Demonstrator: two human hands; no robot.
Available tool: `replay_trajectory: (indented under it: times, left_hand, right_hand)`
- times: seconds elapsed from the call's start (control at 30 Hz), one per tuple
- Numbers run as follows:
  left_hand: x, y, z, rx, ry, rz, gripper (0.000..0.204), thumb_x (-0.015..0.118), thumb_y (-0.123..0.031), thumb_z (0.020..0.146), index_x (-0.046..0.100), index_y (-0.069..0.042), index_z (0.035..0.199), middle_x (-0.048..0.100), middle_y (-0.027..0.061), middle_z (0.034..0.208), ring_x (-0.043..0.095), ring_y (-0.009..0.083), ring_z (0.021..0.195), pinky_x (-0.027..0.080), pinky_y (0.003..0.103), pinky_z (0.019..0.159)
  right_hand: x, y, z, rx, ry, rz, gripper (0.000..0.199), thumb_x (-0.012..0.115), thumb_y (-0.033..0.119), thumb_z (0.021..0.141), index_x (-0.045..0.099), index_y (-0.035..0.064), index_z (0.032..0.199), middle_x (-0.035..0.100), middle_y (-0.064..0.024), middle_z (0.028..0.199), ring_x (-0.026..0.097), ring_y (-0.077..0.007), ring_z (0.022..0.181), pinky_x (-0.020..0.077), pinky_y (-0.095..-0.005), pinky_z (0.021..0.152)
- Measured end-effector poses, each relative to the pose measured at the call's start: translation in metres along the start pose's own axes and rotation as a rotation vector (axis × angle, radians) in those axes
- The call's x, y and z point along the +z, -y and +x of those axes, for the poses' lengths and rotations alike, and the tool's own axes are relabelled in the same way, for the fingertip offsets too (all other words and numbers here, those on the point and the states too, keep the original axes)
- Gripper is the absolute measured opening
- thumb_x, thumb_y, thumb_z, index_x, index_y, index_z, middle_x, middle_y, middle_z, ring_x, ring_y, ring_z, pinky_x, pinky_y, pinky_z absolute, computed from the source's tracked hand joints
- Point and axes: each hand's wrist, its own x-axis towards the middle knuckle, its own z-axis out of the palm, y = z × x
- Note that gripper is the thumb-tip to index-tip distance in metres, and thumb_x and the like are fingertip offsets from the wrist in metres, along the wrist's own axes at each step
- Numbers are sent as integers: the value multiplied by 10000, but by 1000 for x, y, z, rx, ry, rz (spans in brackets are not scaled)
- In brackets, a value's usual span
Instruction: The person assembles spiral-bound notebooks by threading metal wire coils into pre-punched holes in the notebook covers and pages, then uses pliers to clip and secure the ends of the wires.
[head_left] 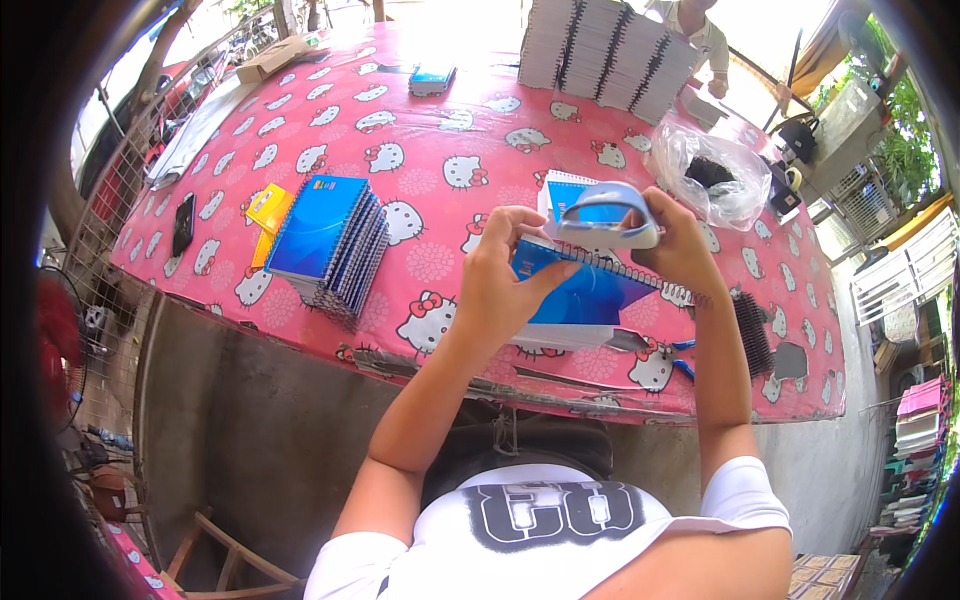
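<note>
A blue spiral notebook point(580, 290) lies before me at the table's front edge, a dark wire coil point(630, 272) running along its far side. My left hand point(510, 275) grips its coil edge, thumb on the cover and fingers behind. Closed above the coil's right part, my right hand point(678, 240) holds a curved pale blue-and-white looped piece point(610, 235) whose kind I cannot make out. The coil's loose end sticks out past the notebook, near my right wrist. Another blue-covered notebook point(567, 192) shows partly behind the hands.
Left stands a stack of blue notebooks point(320, 235), beside a yellow item point(268, 212) and a phone point(184, 225). Right are black coils point(752, 332), blue-handled pliers point(684, 368) and a plastic bag point(735, 190). Tall page stacks point(605, 60) rise behind; a person point(705, 40) is beyond.
</note>
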Motion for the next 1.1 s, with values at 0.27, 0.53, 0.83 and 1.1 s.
replay_trajectory:
  times: [0.27, 0.53, 0.83, 1.1]
  left_hand:
    - [-10, 5, -15, -47, -115, -315, 303, 700, 79, 770, 639, 30, 1062, 637, 97, 1040, 601, 129, 970, 524, 254, 819]
    - [-23, 9, -15, -66, -43, -356, 245, 722, 74, 752, 655, 34, 985, 662, 91, 1004, 628, 133, 908, 529, 246, 791]
    - [-17, -43, -8, 807, 80, 338, 237, 728, 68, 720, 652, -22, 927, 661, 145, 1045, 646, 196, 855, 530, 281, 771]
    - [16, 0, -54, 564, 69, 270, 320, 800, 53, 624, 662, 14, 910, 670, 116, 973, 619, 212, 773, 509, 270, 610]
  right_hand:
    - [4, 13, 0, -100, 33, 320, 290, 697, -38, 625, 556, 45, 864, 600, -23, 803, 556, -88, 743, 463, -250, 662]
    - [-14, -45, -40, 106, -426, -323, 386, 662, 15, 699, 566, 26, 1073, 659, -153, 968, 656, -257, 905, 502, -362, 777]
    - [-22, -88, -155, 176, -229, -683, 565, 766, 227, 694, 558, 44, 1185, 535, -165, 1256, 473, -364, 1188, 398, -437, 964]
    - [-4, -58, -200, 288, -148, -576, 358, 680, 219, 811, 596, 49, 1115, 592, -124, 1048, 547, -326, 1002, 419, -429, 880]
